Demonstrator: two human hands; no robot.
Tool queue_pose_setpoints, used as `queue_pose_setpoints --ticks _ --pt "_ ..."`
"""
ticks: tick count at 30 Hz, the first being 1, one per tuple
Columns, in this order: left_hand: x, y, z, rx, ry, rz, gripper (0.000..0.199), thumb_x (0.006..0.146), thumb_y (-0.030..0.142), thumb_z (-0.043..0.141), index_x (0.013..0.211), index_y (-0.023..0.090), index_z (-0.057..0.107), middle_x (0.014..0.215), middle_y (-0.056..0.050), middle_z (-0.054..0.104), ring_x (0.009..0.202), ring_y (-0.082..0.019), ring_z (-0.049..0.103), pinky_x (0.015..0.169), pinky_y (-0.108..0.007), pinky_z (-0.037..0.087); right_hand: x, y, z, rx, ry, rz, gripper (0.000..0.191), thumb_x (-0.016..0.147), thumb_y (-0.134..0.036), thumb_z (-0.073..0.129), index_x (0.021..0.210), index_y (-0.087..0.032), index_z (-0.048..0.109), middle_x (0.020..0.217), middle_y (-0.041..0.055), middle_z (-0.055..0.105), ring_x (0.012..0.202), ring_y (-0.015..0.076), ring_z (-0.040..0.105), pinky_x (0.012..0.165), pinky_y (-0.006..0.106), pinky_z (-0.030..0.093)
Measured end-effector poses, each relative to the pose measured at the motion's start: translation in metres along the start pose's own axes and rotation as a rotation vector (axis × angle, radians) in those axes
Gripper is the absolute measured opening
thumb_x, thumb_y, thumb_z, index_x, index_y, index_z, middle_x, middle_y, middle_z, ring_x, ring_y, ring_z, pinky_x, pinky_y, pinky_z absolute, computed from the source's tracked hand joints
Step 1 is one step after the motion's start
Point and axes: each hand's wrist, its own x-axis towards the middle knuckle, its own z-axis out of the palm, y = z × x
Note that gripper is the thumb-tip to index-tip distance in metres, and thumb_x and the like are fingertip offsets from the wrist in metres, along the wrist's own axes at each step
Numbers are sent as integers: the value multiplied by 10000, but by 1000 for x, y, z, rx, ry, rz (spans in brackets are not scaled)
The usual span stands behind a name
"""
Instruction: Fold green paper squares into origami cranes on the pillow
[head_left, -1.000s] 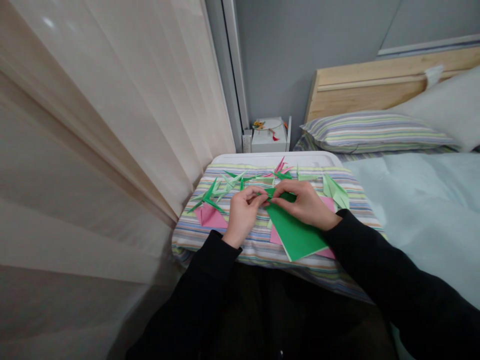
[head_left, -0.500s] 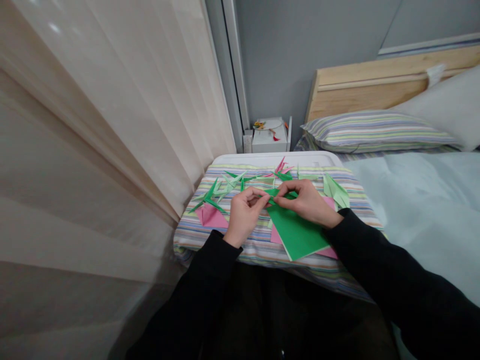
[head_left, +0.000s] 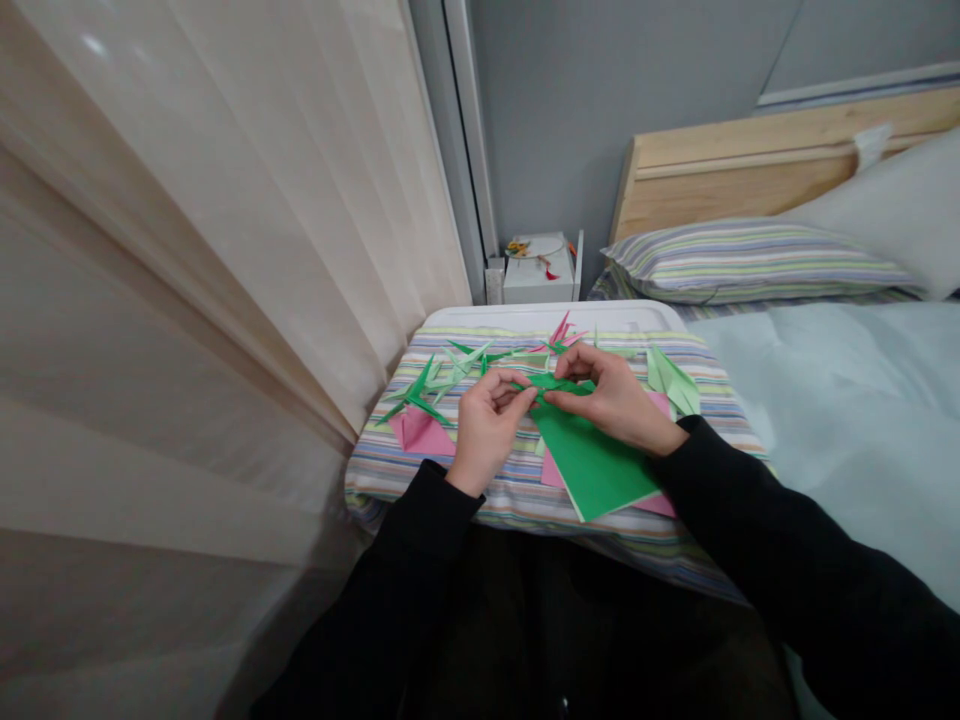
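Evidently, the small green paper (head_left: 553, 383) was a narrow, creased piece in a bright, matte green, with a few thin edges showing between the fingertips; much of it was hidden, so its full shape could not be told. It was held just above the far corner of a larger green sheet (head_left: 596, 460), which lay flat over some pink paper (head_left: 553, 474) on the bench (head_left: 555, 317), where a striped cloth (head_left: 499, 485) was spread. The fingers of the left hand (head_left: 484, 430) were curled, thumb and forefinger clamped on the paper's left end. The right hand (head_left: 619, 400) came in from the other side, partly over the green sheet, its thumb and forefinger also clamped on the paper, close to the left fingertips. Both wrists angled inward, and the forearms, in black sleeves (head_left: 772, 530), reached forward and converged. Beyond the left hand lay a pointed green origami piece (head_left: 414, 398), touching a pink folded paper (head_left: 421, 433).
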Motion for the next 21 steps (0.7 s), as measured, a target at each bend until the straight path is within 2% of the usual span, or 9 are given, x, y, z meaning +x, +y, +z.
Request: queue_pose_setpoints --ticks 5,9,13,15,21 --pt "1 0 0 -69 10 -25 351 776 257 811 941 222 502 708 43 700 673 -151 721 716 -284 602 0 1 0 19 -1 22 287 765 -239 811 866 -216 543 808 -27 592 740 155 605 701 291 460" --pt "3 0 -1 -124 7 -91 467 734 280 856 1043 225 510 726 38 713 664 -156 717 702 -289 604 0 -2 1 1 11 -31 241 795 -236 794 821 -214 556 785 -22 604 729 154 592 699 293 461" --pt "4 -1 -2 -78 -82 -130 281 756 331 836 844 167 626 704 5 673 622 -135 653 630 -269 580 -1 -3 2 -67 -18 -106 108 870 -186 701 783 -201 637 774 0 666 740 161 603 726 312 458" --pt "4 -2 -2 -41 -71 -120 271 767 344 826 755 160 627 677 7 641 596 -122 614 587 -254 557 -2 -4 2 -98 -31 -117 85 878 -177 690 796 -197 673 783 8 694 747 166 616 733 318 462" --pt "4 -4 -3 -3 -40 -100 233 785 334 800 740 160 651 647 14 631 588 -127 620 574 -244 528 -2 -3 2 -145 -15 -103 41 839 -193 749 864 -186 717 816 21 740 760 175 653 736 319 501"
